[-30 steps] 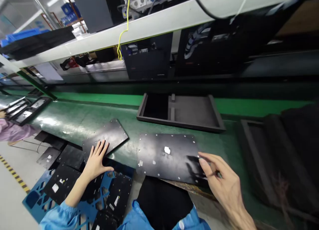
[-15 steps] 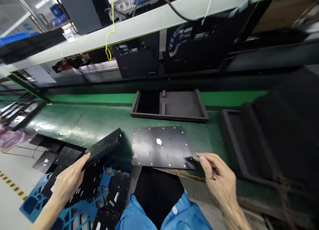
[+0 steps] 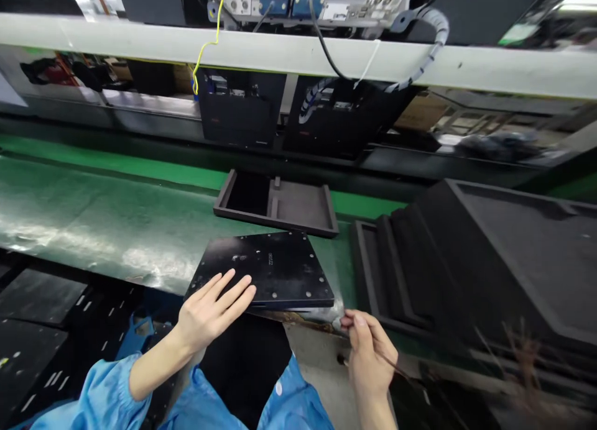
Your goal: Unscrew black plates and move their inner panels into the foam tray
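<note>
A flat black panel [image 3: 289, 271] with round studs along its edges and small pale markings lies over the bench edge in front of me. My left hand [image 3: 209, 315] is at its near left corner, with the fingers spread across the top face and the thumb hidden. Under the near edge shows a thin lighter strip. To the right of the panel's near corner, my right hand [image 3: 370, 355] is closed with thumb and forefinger pinched. A thin dark line runs out behind that hand, but what the fingers hold is too small and blurred to name.
A dark foam tray [image 3: 303, 203] with two compartments sits behind the panel on the green bench [image 3: 116, 231]. Stacked black foam trays [image 3: 466, 256] rise at the right. Black panels [image 3: 41, 349] lie below at the left. A white beam [image 3: 289, 54] with cables crosses above.
My left hand has brought its black panel from the left over the studded plate, now mostly covered. My right hand stays near the bench edge, still pinched. The view has turned right.
</note>
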Motion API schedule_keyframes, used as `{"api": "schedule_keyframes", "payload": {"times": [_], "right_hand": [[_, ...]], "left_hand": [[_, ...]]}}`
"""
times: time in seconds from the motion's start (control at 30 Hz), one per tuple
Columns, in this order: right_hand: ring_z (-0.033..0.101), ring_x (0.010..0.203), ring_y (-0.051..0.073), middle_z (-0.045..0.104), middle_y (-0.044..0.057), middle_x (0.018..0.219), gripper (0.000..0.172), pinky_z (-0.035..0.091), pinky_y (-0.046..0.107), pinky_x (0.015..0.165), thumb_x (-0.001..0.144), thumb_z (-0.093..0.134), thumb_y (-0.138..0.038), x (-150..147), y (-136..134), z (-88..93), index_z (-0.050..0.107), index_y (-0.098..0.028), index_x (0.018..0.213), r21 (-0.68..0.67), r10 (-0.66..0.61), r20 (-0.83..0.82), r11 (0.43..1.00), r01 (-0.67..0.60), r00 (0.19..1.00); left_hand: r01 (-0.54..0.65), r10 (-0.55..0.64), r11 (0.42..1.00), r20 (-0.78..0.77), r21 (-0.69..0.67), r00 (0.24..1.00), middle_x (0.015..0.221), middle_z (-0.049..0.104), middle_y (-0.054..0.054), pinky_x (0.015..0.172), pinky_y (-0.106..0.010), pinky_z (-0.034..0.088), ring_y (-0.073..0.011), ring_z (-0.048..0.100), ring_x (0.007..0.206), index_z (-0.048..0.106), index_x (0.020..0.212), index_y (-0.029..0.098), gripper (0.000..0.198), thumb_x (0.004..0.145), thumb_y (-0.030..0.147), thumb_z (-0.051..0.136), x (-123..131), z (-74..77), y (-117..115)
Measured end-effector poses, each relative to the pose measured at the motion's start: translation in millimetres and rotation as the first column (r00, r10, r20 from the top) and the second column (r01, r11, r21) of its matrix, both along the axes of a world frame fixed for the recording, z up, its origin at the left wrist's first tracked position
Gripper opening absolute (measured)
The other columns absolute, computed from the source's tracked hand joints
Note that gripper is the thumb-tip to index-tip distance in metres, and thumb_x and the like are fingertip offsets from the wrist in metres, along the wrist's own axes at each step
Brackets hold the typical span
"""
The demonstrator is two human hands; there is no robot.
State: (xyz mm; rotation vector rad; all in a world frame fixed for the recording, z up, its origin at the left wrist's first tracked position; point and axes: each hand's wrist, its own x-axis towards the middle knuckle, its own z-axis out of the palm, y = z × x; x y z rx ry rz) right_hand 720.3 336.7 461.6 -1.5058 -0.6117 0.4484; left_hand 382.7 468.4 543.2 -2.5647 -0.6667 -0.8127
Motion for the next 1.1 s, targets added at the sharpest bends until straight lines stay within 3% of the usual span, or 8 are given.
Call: {"api": "schedule_keyframes", "payload": {"times": [0.17, 0.33, 0.43, 0.57, 0.67, 0.8, 0.9, 1.1], "right_hand": [[0.057, 0.066, 0.017, 0.068, 0.002, 0.077, 0.04, 0.042, 0.029, 0.058, 0.097, 0.077, -0.06, -3, -10, 4.5, 0.078, -0.02, 0.1, -0.081, 0.019, -0.02, 0.997, -0.021, 1.0], [0.038, 0.058, 0.012, 0.049, -0.005, 0.065, 0.04, 0.037, 0.028, 0.058, 0.098, 0.076, -0.062, -27, -11, 15.1, 0.078, -0.021, 0.097, -0.109, 0.171, -0.209, 0.974, -0.197, 0.963], [0.03, 0.057, 0.012, 0.032, -0.008, 0.062, 0.044, 0.036, 0.028, 0.057, 0.098, 0.074, -0.065, -50, -23, 22.2, 0.077, -0.021, 0.101, -0.137, 0.34, -0.437, 0.89, -0.435, 0.833], [0.023, 0.057, 0.011, 0.034, -0.008, 0.068, 0.051, 0.02, 0.025, 0.05, 0.096, 0.073, -0.073, -80, -42, 16.7, 0.069, -0.025, 0.112, -0.213, 0.435, -0.588, 0.73, -0.65, 0.682], [0.021, 0.056, 0.011, 0.035, -0.006, 0.071, 0.053, 0.015, 0.027, 0.049, 0.096, 0.067, -0.08, -95, -49, 5.1, 0.064, -0.027, 0.1, -0.273, 0.416, -0.58, 0.711, -0.648, 0.7], [0.035, 0.059, 0.015, 0.043, -0.003, 0.07, 0.054, 0.029, 0.031, 0.053, 0.103, 0.056, -0.078, -97, -49, -6.7, 0.061, -0.027, 0.087, -0.319, 0.411, -0.461, 0.75, -0.579, 0.786], [0.044, 0.066, 0.018, 0.049, -0.002, 0.07, 0.055, 0.038, 0.033, 0.063, 0.104, 0.055, -0.078, -94, -49, -14.7, 0.065, -0.026, 0.087, -0.365, 0.416, -0.336, 0.769, -0.524, 0.845], [0.036, 0.06, 0.015, 0.039, -0.006, 0.064, 0.056, 0.031, 0.03, 0.059, 0.107, 0.052, -0.076, -98, -58, -36.1, 0.07, -0.023, 0.098, -0.378, 0.389, -0.358, 0.771, -0.512, 0.849]], "left_hand": [[-0.119, 0.112, 0.992, -0.157, -0.038, 0.981, 0.169, 0.057, -0.003, 0.128, -0.043, 0.05, -0.0281, 0.061, 0.151, 0.06, 0.161, 0.025, 0.055, 0.108, 0.011, 0.055, 25, -22.7, -4], [0.004, -0.023, 0.987, -0.116, -0.162, 0.993, 0.154, 0.072, -0.003, 0.129, -0.045, 0.048, -0.0265, 0.069, 0.139, 0.068, 0.149, 0.023, 0.04, 0.109, 0.024, 0.065, 20, -19.9, -2], [-0.019, -0.009, 0.955, -0.091, -0.298, 0.996, 0.149, 0.075, -0.004, 0.131, -0.047, 0.044, -0.0247, 0.069, 0.138, 0.07, 0.145, 0.024, 0.035, 0.111, 0.034, 0.063, 17, -11.6, 9], [-0.166, 0.114, 0.882, -0.141, -0.441, 0.983, 0.169, 0.057, -0.011, 0.131, -0.054, 0.041, -0.032, 0.056, 0.153, 0.065, 0.153, 0.021, 0.047, 0.114, 0.045, 0.052, 45, -10.0, 50], [-0.279, 0.242, 0.818, -0.14, -0.503, 0.96, 0.172, 0.05, -0.02, 0.128, -0.057, 0.04, -0.0385, 0.051, 0.155, 0.057, 0.159, 0.011, 0.063, 0.114, 0.054, 0.047, 86, -20.5, 89], [-0.407, 0.372, 0.746, -0.177, -0.527, 0.911, 0.138, 0.07, -0.028, 0.116, -0.06, 0.044, -0.0428, 0.064, 0.13, 0.06, 0.146, -0.002, 0.073, 0.114, 0.061, 0.045, 126, -35.6, 122], [-0.382, 0.339, 0.755, -0.182, -0.533, 0.923, 0.123, 0.072, -0.025, 0.105, -0.052, 0.047, -0.0397, 0.066, 0.119, 0.065, 0.134, -0.002, 0.069, 0.115, 0.06, 0.041, 131, -40.7, 127], [-0.288, 0.191, 0.805, -0.233, -0.519, 0.953, 0.128, 0.071, -0.023, 0.105, -0.049, 0.044, -0.0383, 0.063, 0.123, 0.065, 0.135, 0.003, 0.064, 0.116, 0.057, 0.035, 125, -39.8, 116]]}}
